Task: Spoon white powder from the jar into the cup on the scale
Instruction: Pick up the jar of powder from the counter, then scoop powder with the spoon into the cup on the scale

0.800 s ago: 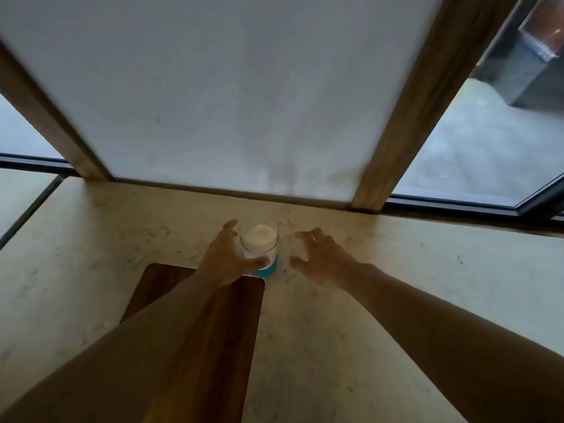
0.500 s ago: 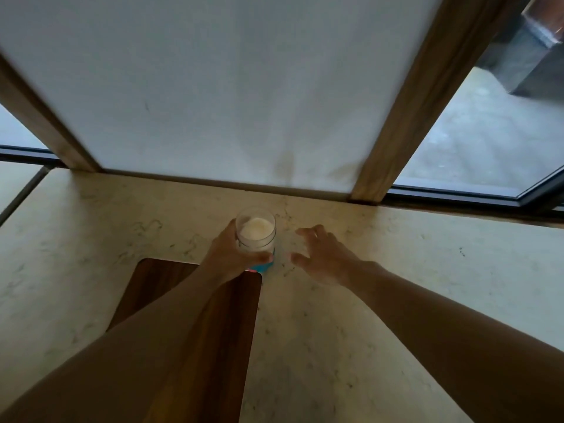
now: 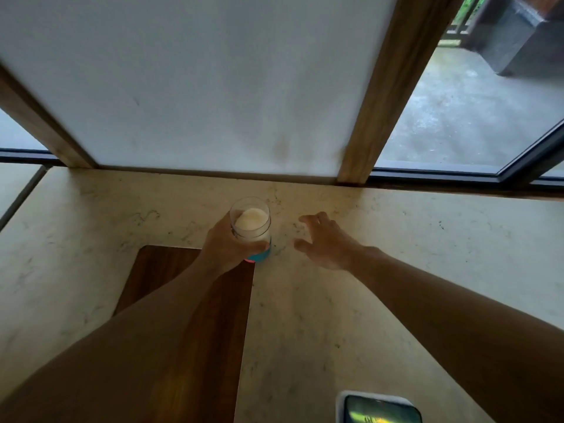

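A clear glass jar with white powder inside and a blue and pink band at its base sits at the far middle of the marble counter. My left hand is wrapped around the jar's left side and holds it. My right hand hovers just right of the jar with its fingers spread, not touching it. A white-rimmed device with a glossy screen, possibly the scale, shows at the bottom edge. No cup or spoon is in view.
A dark wooden board lies on the counter under my left forearm. A white wall panel with wooden posts and window frames closes the far side of the counter.
My left hand closed around the jar and raised it slightly, tilting it toward me. My right hand stayed open beside it. The view dipped, bringing the white-rimmed device into sight.
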Available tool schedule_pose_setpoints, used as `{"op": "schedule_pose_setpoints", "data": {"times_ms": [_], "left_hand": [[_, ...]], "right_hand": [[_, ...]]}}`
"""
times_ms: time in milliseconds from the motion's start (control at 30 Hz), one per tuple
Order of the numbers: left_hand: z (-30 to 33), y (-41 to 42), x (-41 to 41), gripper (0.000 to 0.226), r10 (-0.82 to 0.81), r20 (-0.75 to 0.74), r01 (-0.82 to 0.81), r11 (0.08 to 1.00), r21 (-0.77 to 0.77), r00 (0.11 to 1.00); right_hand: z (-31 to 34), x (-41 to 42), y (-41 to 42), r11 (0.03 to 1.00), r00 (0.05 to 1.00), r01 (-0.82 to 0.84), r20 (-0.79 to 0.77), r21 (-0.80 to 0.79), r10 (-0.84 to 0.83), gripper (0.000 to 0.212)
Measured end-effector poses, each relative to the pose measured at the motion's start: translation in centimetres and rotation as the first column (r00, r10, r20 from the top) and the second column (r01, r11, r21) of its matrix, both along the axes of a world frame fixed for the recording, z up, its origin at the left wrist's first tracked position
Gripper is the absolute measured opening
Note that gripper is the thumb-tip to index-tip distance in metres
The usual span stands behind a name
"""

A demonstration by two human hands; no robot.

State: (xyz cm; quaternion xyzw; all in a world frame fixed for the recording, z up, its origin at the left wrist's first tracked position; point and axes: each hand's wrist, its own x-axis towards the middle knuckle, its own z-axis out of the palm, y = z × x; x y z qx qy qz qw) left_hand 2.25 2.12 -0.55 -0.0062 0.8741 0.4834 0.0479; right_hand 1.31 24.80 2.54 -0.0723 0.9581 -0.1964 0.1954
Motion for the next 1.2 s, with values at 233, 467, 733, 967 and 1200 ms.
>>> {"op": "schedule_pose_setpoints", "data": {"times_ms": [233, 467, 733, 967, 1200], "left_hand": [[3.0, 2.6, 5.7, 0.076, -0.018, 0.006, 0.018, 1.0, -0.023, 1.0], [4.8, 5.8, 11.9, 0.071, -0.066, 0.013, 0.066, 0.998, 0.005, 0.998], [5.5, 9.4, 19.6, 0.065, -0.113, -0.022, 0.114, 0.992, 0.052, 0.993], [4.5, 10.7, 25.9, 0.067, -0.09, 0.0, 0.09, 0.994, 0.068, 0.996], [3.5, 11.9, 31.2, 0.068, -0.062, 0.026, 0.061, 0.998, 0.022, 0.998]], "right_hand": [[2.4, 5.0, 3.3, 0.996, 0.997, 0.082, -0.007, -0.036, -0.082, 0.068], [3.4, 11.6, 6.5, 0.989, 0.99, 0.141, 0.0, -0.041, -0.141, 0.071], [2.6, 21.4, 12.5, 0.986, 0.987, 0.157, 0.054, -0.062, -0.153, 0.068], [0.0, 29.4, 17.8, 0.953, 0.953, 0.299, 0.06, -0.047, -0.297, 0.042], [-2.7, 36.8, 20.5, 0.932, 0.923, 0.357, 0.13, 0.064, -0.363, 0.035]]}}
